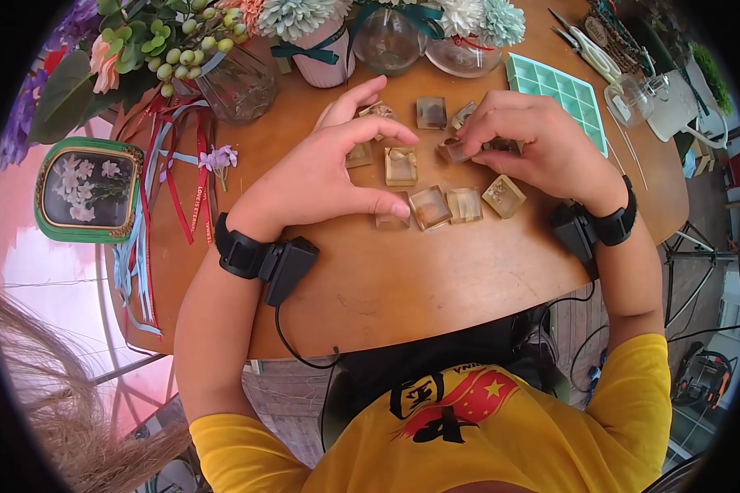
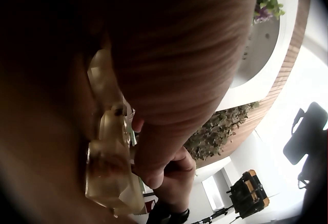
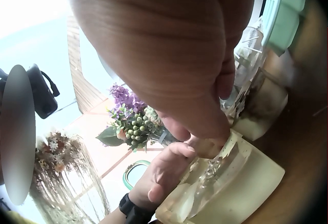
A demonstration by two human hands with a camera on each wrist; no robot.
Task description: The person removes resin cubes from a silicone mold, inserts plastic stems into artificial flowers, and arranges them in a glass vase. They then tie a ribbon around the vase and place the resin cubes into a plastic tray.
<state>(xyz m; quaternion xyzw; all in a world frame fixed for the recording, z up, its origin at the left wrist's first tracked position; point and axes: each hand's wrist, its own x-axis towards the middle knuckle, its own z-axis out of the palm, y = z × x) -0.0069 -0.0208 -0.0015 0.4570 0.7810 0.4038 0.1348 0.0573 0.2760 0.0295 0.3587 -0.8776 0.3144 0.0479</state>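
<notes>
Several small clear resin cubes with bits set inside lie on the wooden table (image 1: pixel 362 287). My right hand (image 1: pixel 534 148) pinches one resin cube (image 1: pixel 452 149) between thumb and fingers, tilted over the group. My left hand (image 1: pixel 321 168) spreads its fingers around the left side of the group, the thumb tip overlapping a low resin cube (image 1: pixel 393 223). Between the hands sit an upright-looking cube (image 1: pixel 401 166), a tilted one (image 1: pixel 430 208) and a pale one (image 1: pixel 464 205). Close in the right wrist view is a yellowish cube (image 3: pixel 246 183).
Behind stand vases of flowers, including a pink pot (image 1: pixel 321 62) and a glass vase (image 1: pixel 390 45). A mint compartment tray (image 1: pixel 559 90) lies at the right, near white-handled pliers (image 1: pixel 596 53). Ribbons (image 1: pixel 173 181) and a green-framed flower picture (image 1: pixel 87 189) are at the left.
</notes>
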